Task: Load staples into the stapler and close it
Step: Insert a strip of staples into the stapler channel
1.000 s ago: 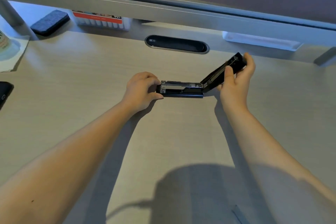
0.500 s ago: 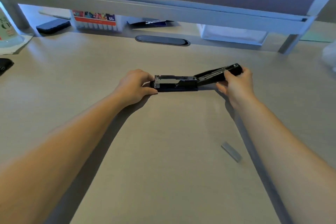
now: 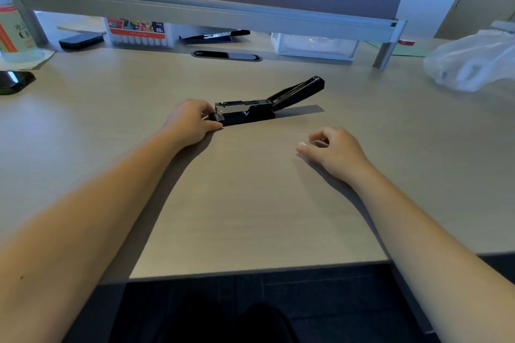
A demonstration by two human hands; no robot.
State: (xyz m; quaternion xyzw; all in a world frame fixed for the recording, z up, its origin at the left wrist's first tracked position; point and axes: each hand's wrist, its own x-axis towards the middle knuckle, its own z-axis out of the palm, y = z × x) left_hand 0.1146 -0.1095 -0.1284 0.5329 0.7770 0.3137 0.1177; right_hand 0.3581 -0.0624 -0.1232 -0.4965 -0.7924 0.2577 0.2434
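Stapler (lid raised) lies with its front end in the left hand grip; right hand pinches the staples.

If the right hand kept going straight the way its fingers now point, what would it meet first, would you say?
The right hand points left and slightly away, fingers curled around something small. Bare desk lies ahead; the stapler base or the left hand probably comes first, though depth is unclear.

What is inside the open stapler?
The stapler lies with its black top swung up. Inside shows a shiny metal channel. Whether staples sit in it is too small to tell, and the left hand covers the front end.
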